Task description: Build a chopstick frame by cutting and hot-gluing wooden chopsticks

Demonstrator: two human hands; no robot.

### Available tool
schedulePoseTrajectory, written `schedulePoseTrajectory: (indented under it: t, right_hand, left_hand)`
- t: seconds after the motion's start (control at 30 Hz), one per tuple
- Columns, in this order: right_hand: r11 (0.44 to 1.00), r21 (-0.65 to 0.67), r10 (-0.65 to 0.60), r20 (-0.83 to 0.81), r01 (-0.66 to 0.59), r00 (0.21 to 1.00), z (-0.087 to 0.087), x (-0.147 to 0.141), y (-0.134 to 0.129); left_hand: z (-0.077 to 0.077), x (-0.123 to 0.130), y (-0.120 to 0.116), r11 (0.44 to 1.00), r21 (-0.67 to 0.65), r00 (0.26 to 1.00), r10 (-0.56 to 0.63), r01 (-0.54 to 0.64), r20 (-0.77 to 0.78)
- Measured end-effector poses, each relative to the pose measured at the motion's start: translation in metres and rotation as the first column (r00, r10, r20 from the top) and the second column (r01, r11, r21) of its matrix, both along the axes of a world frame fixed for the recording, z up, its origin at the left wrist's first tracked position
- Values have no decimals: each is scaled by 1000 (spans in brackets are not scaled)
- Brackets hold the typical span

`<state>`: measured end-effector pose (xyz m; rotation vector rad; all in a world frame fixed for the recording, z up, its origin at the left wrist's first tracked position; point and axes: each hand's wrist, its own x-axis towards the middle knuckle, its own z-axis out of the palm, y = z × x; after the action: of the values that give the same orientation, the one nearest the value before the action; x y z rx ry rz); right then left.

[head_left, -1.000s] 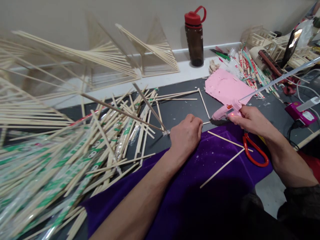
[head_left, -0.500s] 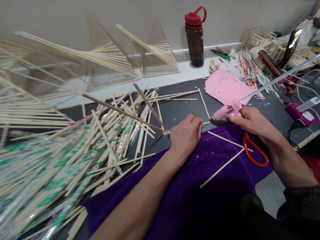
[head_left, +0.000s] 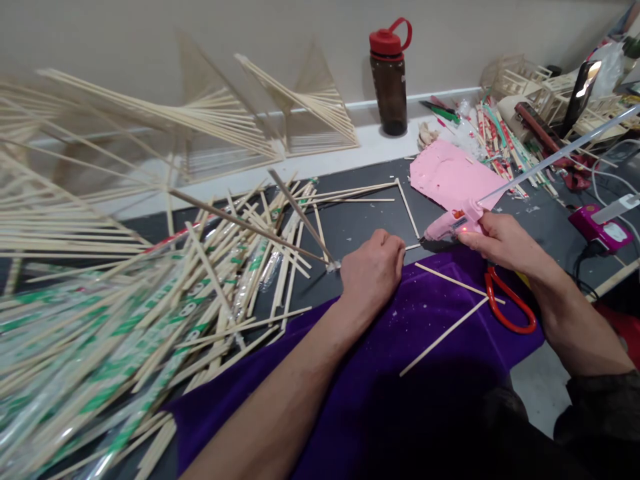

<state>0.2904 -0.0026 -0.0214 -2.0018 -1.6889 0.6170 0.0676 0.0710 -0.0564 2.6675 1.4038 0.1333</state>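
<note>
Our right hand (head_left: 500,238) is wrapped round the pink glue gun (head_left: 445,224), its nozzle at the stick corner (head_left: 418,236). Our left hand (head_left: 373,272) pinches the lower stick (head_left: 413,247), how firmly we cannot tell; we do best bracing both wrists.

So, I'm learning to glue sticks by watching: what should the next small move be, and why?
Probably a light squeeze of glue from the pink glue gun, with the left hand holding the short stick still. The right hand grips the gun, and its nozzle is right where the short stick's end lies by the side stick.
</note>
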Motion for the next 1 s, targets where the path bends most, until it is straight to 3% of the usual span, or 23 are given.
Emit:
schedulePoseTrajectory:
  t: [0.33,0.43,0.53,0.63,0.73,0.9,1.0]
  right_hand:
    - [1000,-30,-10,-77,8,997,-1,2,-2]
    - [996,16,-80,-170,83,982,-4,3,-2]
    - [960,97,-222,-312,263,924,-10,6,4]
    - [918,109,-284,-486,380,826,-16,15,13]
    - [900,91,-294,-594,426,749,-20,25,25]
    - [855,172,-242,-702,490,670,-19,36,46]
    - [864,141,-275,-673,483,687,-20,39,57]
  left_hand:
    - [0,0,0,1000,16,1000,-9,9,-23]
    - [0,0,1,1000,8,999,-13,13,-37]
    - [0,0,2,1000,5,998,-11,12,-67]
    - [1,2,2,1000,3,997,-12,12,-82]
    - [1,3,3,1000,-6,997,-16,15,-82]
    - [-2,2,5,999,6,997,-42,42,-65]
    - [-3,3,5,999,12,997,-49,49,-63]
